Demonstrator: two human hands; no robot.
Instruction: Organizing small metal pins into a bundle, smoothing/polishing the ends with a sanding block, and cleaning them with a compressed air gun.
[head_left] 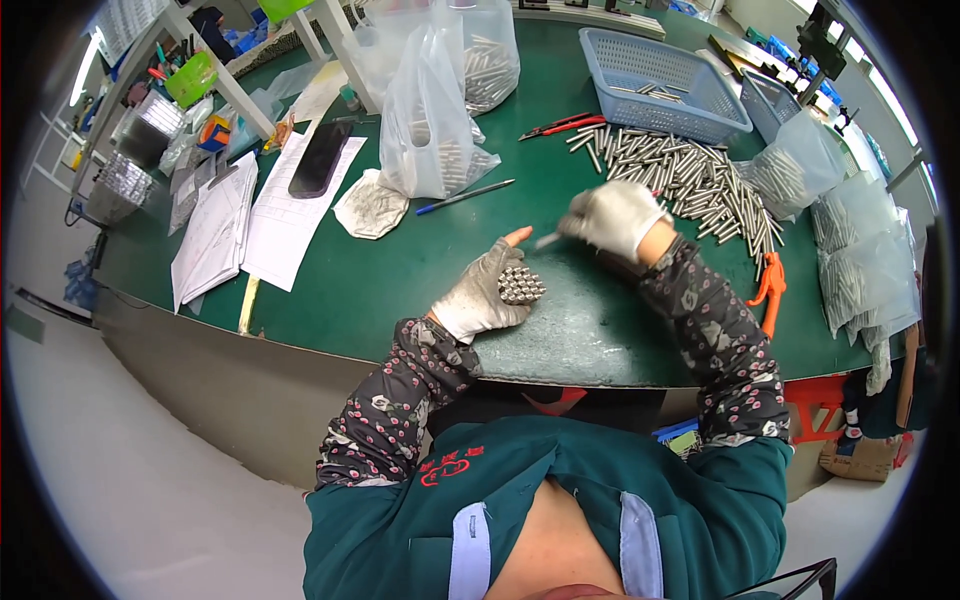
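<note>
My left hand (480, 298), in a pale work glove with a bare thumb tip, is closed round a bundle of metal pins (521, 285), their round ends facing up and to the right. To its right, my right hand (613, 218), gloved too, is closed with a single metal pin (548, 240) sticking out from its fingers towards the bundle. That hand is slightly blurred, and its fingertips are partly hidden. Just beyond it lies a loose heap of metal pins (700, 180) on the green table (420, 325).
Behind the heap stands a blue plastic basket (665, 115); red-handled pliers (565, 126) lie beside it. An orange tool (770, 292) and bagged pins (860, 270) are at right. Further left are a plastic bag (428, 130), pen (465, 197), cloth (371, 205), phone (320, 160) and papers (285, 225).
</note>
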